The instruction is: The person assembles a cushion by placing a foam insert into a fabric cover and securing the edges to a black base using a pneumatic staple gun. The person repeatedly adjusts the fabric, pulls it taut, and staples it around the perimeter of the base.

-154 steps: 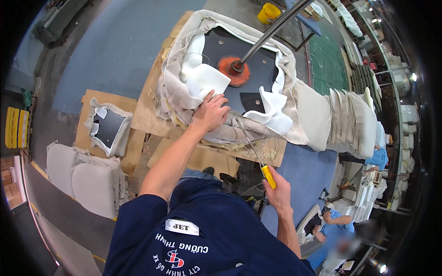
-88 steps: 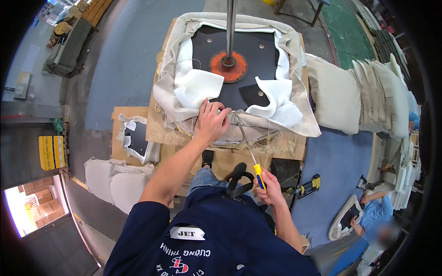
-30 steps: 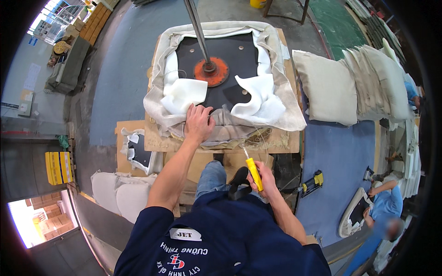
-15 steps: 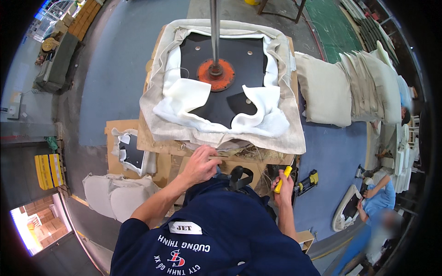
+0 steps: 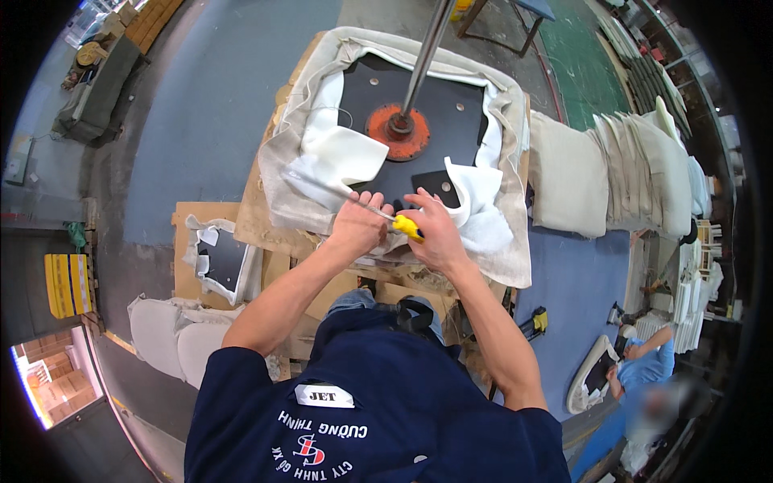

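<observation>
A seat cushion lies underside up on the workbench, its beige fabric cover [image 5: 282, 193] folded around white padding [image 5: 342, 157] and a black board [image 5: 451, 84]. An orange round pressing plate [image 5: 415, 143] on a metal rod [image 5: 428, 56] bears on the board. My left hand [image 5: 360, 224] has its fingers curled over the cushion's near edge, closed on cover and padding. In my right hand [image 5: 435, 233] is a yellow-handled tool [image 5: 408, 227] with a long thin metal shaft, perhaps a screwdriver. The shaft passes over my left fingers toward the upper left; its tip is blurred.
Stacked beige cushions [image 5: 568, 177] stand to the right. A yellow-and-black staple gun [image 5: 538, 322] hangs beside the bench at right. A smaller cushion [image 5: 221, 262] lies at left, above pale cushions [image 5: 165, 330]. A person in blue [image 5: 648, 366] works at far right.
My right hand has come up from the bench's right side to the cushion's near edge with the yellow-handled tool. My left hand has moved up onto that edge. The view has shifted slightly.
</observation>
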Demonstrator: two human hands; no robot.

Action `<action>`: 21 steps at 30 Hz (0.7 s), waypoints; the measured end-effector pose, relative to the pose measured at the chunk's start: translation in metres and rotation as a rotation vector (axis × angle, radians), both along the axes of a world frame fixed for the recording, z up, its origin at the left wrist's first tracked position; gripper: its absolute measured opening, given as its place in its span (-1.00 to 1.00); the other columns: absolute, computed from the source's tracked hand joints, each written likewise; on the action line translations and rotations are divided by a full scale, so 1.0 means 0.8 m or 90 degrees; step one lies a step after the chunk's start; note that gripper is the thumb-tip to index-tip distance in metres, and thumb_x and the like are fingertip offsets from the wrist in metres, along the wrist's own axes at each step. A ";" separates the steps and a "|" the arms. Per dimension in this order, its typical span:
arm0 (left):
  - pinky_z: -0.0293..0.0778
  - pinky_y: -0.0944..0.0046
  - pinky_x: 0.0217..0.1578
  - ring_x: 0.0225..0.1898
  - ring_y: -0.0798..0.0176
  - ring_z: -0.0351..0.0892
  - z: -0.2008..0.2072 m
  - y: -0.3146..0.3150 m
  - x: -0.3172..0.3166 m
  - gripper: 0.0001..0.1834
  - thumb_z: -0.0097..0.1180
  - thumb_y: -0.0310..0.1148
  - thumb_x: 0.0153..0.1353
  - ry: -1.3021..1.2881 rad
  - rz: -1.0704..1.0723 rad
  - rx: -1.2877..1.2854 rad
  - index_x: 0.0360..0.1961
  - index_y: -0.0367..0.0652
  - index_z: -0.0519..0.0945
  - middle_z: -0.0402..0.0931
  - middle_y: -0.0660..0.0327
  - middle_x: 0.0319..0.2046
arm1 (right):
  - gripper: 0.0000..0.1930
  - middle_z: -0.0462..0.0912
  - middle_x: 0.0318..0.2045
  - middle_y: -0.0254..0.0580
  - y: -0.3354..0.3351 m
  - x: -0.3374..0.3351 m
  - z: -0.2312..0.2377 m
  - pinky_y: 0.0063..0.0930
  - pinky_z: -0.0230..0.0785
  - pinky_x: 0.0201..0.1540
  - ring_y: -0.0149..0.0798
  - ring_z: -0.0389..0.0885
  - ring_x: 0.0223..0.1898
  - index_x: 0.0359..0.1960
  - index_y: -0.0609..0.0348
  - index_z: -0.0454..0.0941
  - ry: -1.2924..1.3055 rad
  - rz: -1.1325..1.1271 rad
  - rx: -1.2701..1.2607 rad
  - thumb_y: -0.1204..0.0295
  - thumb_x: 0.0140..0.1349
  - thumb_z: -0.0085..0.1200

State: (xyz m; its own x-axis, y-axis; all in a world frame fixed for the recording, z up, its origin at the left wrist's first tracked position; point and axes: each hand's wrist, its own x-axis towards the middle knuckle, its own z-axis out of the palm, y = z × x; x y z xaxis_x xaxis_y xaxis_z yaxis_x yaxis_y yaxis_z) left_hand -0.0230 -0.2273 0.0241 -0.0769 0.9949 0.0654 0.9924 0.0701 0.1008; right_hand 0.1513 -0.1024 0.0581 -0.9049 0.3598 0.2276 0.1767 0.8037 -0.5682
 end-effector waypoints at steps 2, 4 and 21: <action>0.43 0.06 -0.03 -0.09 0.09 0.57 0.002 0.000 -0.001 -0.62 0.30 -0.17 0.08 -0.014 0.028 -0.032 -0.11 -0.12 0.63 0.55 0.15 -0.17 | -0.52 0.55 0.23 -0.12 0.011 -0.017 -0.021 -0.09 0.38 0.34 0.11 0.41 0.40 0.06 0.04 0.63 -0.140 0.027 0.163 0.53 0.01 0.30; 0.44 0.05 -0.05 -0.06 0.07 0.59 -0.008 -0.003 -0.002 -0.61 0.31 -0.18 0.08 -0.013 0.047 -0.023 -0.11 -0.16 0.63 0.57 0.10 -0.14 | -0.57 0.57 0.15 -0.19 0.021 -0.015 -0.041 -0.14 0.47 0.22 0.07 0.54 0.23 0.02 0.01 0.63 -0.166 0.002 0.143 0.48 0.04 0.30; 0.46 -0.02 -0.13 -0.16 0.03 0.68 -0.021 -0.008 -0.013 -0.70 0.23 -0.26 0.08 -0.136 0.017 0.032 -0.12 -0.01 0.65 0.65 0.03 -0.11 | -0.67 0.74 -0.33 0.21 0.036 -0.024 -0.040 -0.01 0.55 -0.09 0.24 0.71 -0.22 -0.16 0.22 0.71 -0.396 -0.027 -0.121 0.27 0.11 0.27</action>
State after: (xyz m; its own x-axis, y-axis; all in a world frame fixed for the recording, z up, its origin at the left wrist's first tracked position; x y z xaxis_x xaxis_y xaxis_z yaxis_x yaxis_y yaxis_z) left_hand -0.0332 -0.2339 0.0072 -0.1203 0.9883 0.0937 0.9462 0.0857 0.3119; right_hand 0.1323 -0.0734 0.0263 -0.8308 0.3810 -0.4057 0.5485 0.6839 -0.4811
